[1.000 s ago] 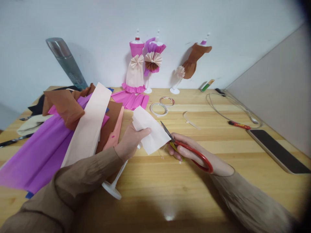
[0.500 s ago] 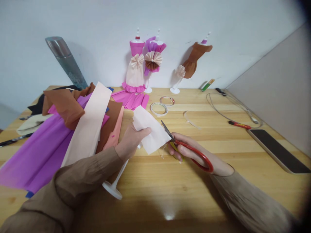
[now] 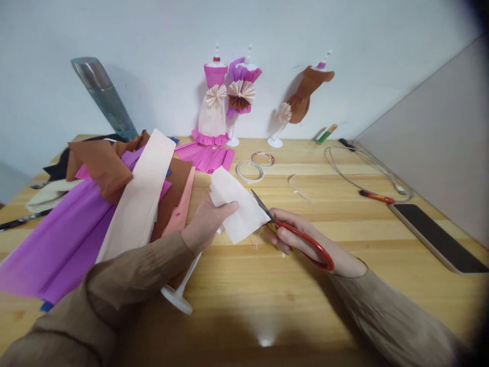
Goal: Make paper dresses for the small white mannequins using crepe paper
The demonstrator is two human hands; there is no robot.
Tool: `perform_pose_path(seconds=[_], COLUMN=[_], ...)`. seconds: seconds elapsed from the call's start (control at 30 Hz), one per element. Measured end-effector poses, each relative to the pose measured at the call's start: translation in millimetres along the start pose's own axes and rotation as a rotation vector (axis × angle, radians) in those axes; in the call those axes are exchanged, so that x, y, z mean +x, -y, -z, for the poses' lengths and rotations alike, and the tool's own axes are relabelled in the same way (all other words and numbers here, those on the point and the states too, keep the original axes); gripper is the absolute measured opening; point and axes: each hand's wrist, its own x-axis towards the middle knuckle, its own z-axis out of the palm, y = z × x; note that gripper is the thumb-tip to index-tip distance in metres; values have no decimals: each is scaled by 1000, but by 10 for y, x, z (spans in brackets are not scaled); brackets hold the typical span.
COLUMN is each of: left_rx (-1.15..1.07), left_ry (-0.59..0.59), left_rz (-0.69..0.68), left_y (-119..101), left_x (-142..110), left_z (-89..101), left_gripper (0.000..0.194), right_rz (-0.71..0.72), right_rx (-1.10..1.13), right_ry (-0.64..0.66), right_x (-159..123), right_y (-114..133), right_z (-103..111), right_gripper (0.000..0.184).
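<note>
My left hand (image 3: pixel 208 221) pinches a white sheet of paper (image 3: pixel 240 206) between thumb and fingers, near its left edge. Red-handled scissors (image 3: pixel 305 237) are gripped in my right hand (image 3: pixel 294 229), their dark blades pointing up and left. The blades meet the paper at its right corner; how far they are apart is hard to see. Below my left wrist, the white round base (image 3: pixel 178 299) of a small stand lies tilted, its upper part hidden by the hand.
Crepe paper strips (image 3: pixel 64 250) in purple, cream and brown pile at the left by a tilted flask (image 3: pixel 103 97). Small dress forms (image 3: pixel 214 109) stand against the wall. Tape rolls (image 3: pixel 250 172) lie mid-table. At right are a phone (image 3: pixel 439 237) and a cable (image 3: pixel 332 158).
The scissor blades have closed a little at the paper's right corner, and my right fingers have drawn in. My left hand and the paper have barely moved.
</note>
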Motion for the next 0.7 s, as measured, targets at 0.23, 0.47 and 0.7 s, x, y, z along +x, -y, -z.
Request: perform_pose_path(seconds=[0.23, 0.47, 0.7], left_rx=[2, -2, 15], left_ry=[-35, -31, -11], left_rz=[9, 2, -15], left_y=[7, 21, 24], left_x=[-1, 4, 13], left_z=[10, 16, 18], left_gripper=[26, 28, 33], right_rz=[35, 30, 13], right_rx=[14, 5, -42], right_ry=[-6, -12, 21], right_x=[12, 15, -24], right_y=[-48, -48, -62], right_z=[8, -3, 29], right_gripper=[33, 34, 40])
